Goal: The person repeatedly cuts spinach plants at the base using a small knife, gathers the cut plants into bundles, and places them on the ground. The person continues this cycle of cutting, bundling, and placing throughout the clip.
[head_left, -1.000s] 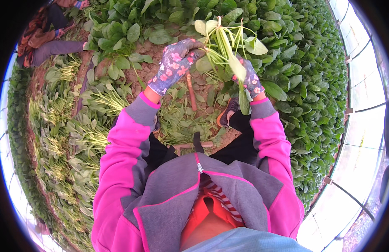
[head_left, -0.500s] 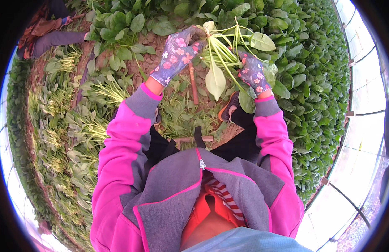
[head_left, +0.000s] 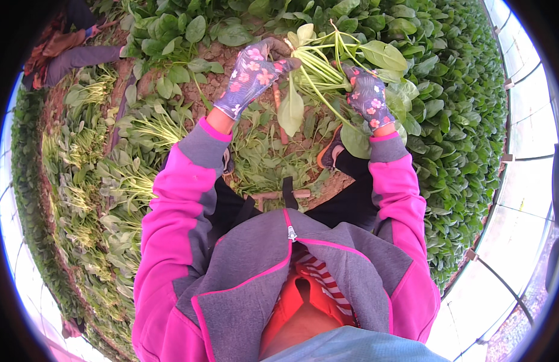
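Both hands wear purple floral gloves. The right hand [head_left: 369, 96] is closed around the pale stems of a bunch of leafy greens [head_left: 328, 72], fingers clamped on the stems. The left hand [head_left: 252, 75] has its fingers curled together at the root end of the same bunch, touching it. The bunch is held above bare soil [head_left: 303, 142], between the two hands, leaves spreading outward and downward. Cut greens [head_left: 141, 130] lie in rows on the ground to the left. Standing plants [head_left: 448, 120] fill the bed to the right. An orange shoe [head_left: 328, 154] shows below the bunch
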`<state>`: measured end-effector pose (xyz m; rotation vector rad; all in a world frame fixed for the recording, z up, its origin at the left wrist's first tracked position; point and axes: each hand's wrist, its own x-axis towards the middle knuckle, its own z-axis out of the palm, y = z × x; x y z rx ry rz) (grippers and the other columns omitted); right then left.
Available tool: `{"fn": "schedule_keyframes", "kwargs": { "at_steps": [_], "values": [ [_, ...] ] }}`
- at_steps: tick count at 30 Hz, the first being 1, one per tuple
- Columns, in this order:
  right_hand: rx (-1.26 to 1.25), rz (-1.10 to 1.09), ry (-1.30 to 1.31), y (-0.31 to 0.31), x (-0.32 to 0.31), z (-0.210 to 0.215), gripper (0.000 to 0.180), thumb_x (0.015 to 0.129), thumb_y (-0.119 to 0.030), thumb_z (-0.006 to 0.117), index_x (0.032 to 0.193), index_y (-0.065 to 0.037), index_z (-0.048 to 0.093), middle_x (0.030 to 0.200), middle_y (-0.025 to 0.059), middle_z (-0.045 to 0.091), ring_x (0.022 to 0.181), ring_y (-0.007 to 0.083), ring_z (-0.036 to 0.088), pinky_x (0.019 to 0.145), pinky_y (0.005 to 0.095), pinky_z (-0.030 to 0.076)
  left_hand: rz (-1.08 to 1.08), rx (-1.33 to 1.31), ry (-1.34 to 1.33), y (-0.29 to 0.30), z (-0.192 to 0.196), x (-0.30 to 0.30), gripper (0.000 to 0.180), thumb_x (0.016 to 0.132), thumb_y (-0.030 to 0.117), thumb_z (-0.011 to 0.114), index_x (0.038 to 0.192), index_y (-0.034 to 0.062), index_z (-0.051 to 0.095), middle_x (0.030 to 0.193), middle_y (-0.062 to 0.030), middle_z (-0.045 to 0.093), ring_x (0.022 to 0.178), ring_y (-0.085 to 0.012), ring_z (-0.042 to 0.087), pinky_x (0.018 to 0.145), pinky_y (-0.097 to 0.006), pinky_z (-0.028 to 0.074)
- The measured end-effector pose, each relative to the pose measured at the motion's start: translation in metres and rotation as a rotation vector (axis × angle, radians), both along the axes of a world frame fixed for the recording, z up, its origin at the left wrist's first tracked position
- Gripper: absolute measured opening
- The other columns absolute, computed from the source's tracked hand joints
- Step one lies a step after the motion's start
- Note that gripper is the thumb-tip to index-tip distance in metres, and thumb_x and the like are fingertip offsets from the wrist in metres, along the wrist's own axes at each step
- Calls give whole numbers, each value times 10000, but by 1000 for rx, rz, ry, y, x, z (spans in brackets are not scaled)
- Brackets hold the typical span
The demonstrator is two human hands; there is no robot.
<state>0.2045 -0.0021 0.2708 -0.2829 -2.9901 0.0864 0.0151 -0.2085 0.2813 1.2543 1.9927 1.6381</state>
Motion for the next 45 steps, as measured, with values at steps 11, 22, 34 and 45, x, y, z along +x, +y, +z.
{"fn": "schedule_keyframes", "kwargs": {
  "at_steps": [11,22,34,45],
  "values": [
    [-33,-41,-32,7,11,-20,585,762,-132,590,1335,-205,496,1184,109,575,1110,291,549,931,405,451,67,-3,-59,-10,16,-11,165,836,134,635,966,34,619,778,-50,628,716,-114,613,632,-247,491],
    [-37,-50,-80,9,9,-27,582,736,-147,619,1307,-219,535,1093,72,613,1061,262,575,863,393,468,130,-137,548,-5,15,8,211,783,297,697,936,154,673,867,-70,602,783,-270,624,642,-375,494],
    [-131,-94,-96,6,10,-19,642,695,-53,606,1316,-191,516,1210,123,593,1137,316,541,955,408,438,34,-34,233,-5,11,-6,93,813,146,649,894,102,654,879,-52,610,712,-189,612,603,-301,483],
    [-62,-60,23,9,16,-23,642,700,-44,625,1313,-197,510,1204,125,586,1134,313,543,950,401,447,-168,63,-213,-8,25,-4,387,826,145,715,1170,17,591,1000,-62,646,730,-84,590,643,-239,502]
  ]
}}
